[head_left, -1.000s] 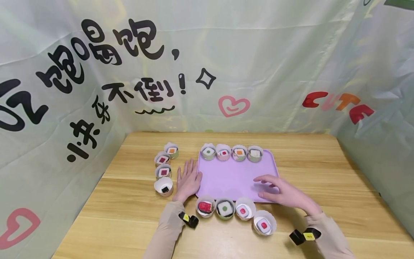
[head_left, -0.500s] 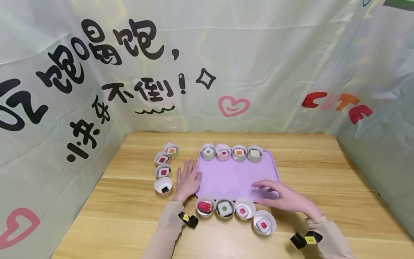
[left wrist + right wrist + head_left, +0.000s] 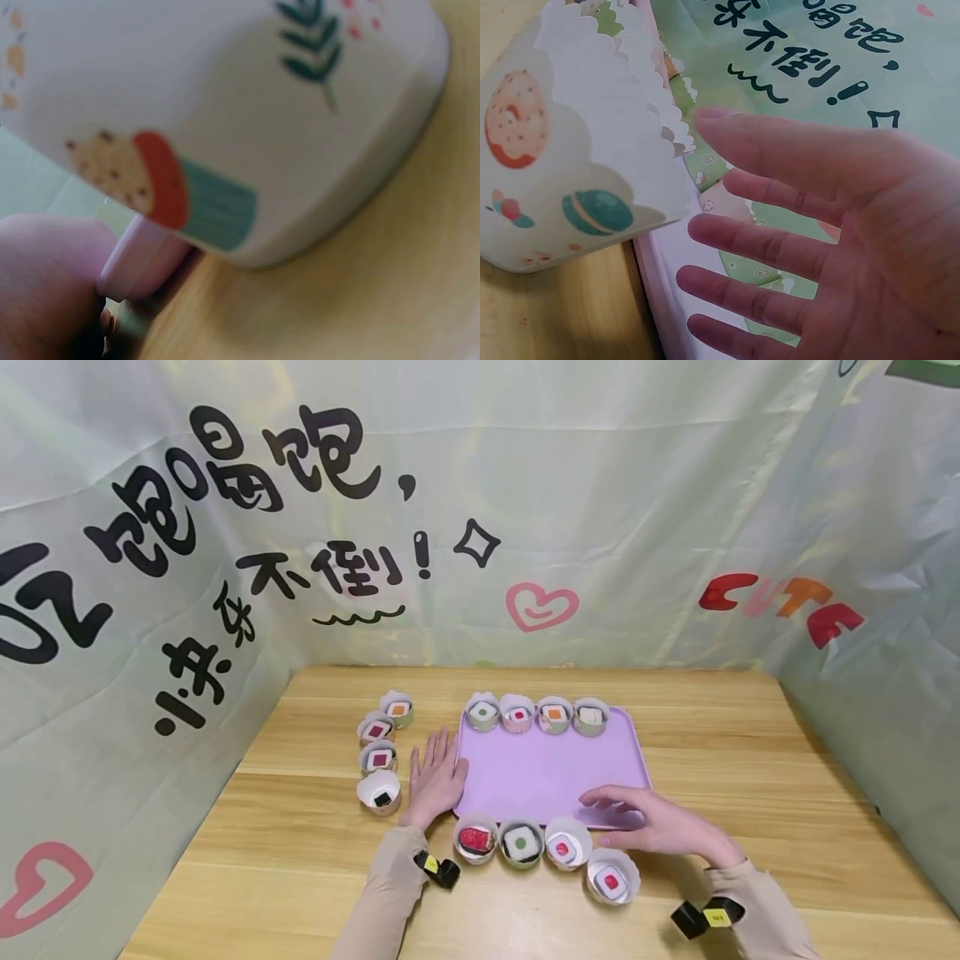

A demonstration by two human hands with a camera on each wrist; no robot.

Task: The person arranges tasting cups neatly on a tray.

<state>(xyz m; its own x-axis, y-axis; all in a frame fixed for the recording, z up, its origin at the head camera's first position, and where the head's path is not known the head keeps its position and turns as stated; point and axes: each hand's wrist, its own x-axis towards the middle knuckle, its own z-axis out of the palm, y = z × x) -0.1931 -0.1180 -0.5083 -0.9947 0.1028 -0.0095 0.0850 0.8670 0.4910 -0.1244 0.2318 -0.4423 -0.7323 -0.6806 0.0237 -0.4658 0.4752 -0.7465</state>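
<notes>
A lilac tray (image 3: 547, 768) lies mid-table. My left hand (image 3: 438, 783) rests on the table with straight fingers, its thumb at the tray's left rim. Over the tray's front right corner hovers my right hand (image 3: 663, 821), fingers apart and slightly bent, nothing between them. Just left of that hand, a paper cup (image 3: 628, 862) holds a toy sushi piece (image 3: 611, 882) with a red centre. Several more such cups line the tray's front edge, among them one with a red-topped piece (image 3: 477, 839). Printed paper cups fill much of the left wrist view (image 3: 195, 90) and right wrist view (image 3: 585, 142).
On the tray's back edge several cups stand in a row, one with an orange-centred piece (image 3: 555, 714). Left of my left hand, another line of cups runs front to back, the nearest a white cup (image 3: 371, 789). Printed cloth walls (image 3: 600, 510) enclose the wooden table (image 3: 720, 727).
My right hand has drifted slightly left and toward the front, closer to the front cups. The left hand, tray and cups keep their places.
</notes>
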